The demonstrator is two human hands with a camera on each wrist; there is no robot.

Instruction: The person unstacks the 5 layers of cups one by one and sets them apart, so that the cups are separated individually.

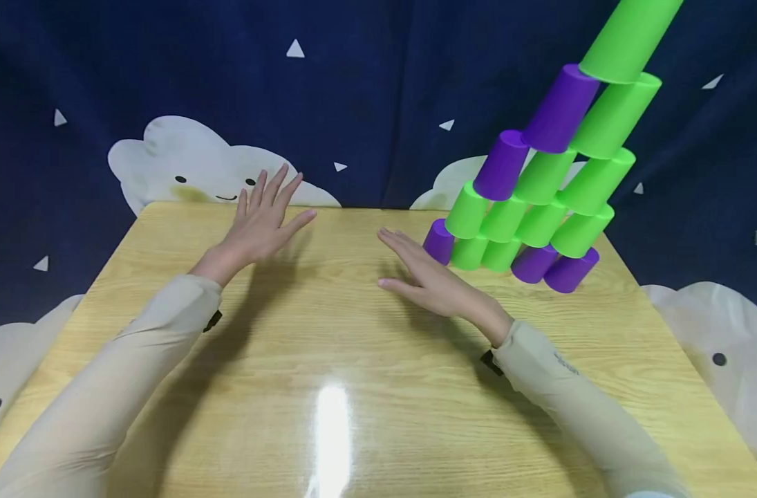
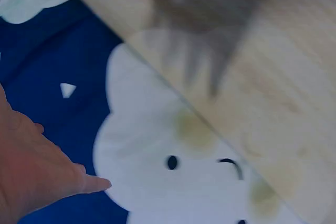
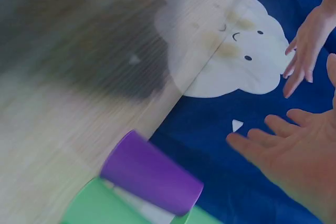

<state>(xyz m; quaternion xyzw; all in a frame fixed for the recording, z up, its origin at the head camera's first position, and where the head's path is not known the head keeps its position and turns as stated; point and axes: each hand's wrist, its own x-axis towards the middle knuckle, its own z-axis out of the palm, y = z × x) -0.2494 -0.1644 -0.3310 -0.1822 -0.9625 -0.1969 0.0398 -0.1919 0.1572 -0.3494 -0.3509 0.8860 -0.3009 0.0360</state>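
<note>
A pyramid of upside-down plastic cups stands at the right rear of the table, a single green cup (image 1: 630,41) at its peak. Green cups make up most of it, with purple cups such as the one (image 1: 439,242) at its lower left corner. My right hand (image 1: 437,280) hovers just left of the stack, fingers straight, holding nothing. Over the back left of the table, my left hand (image 1: 260,225) is spread wide and likewise holds nothing. The right wrist view catches a purple cup (image 3: 149,174) near the right hand; the left wrist view shows part of the left hand (image 2: 42,177).
The wooden table (image 1: 278,387) ends at the back against a dark blue curtain (image 1: 366,90) with white clouds and triangles. A bright reflection shows on its front middle. Both forearms cast shadows across the tabletop.
</note>
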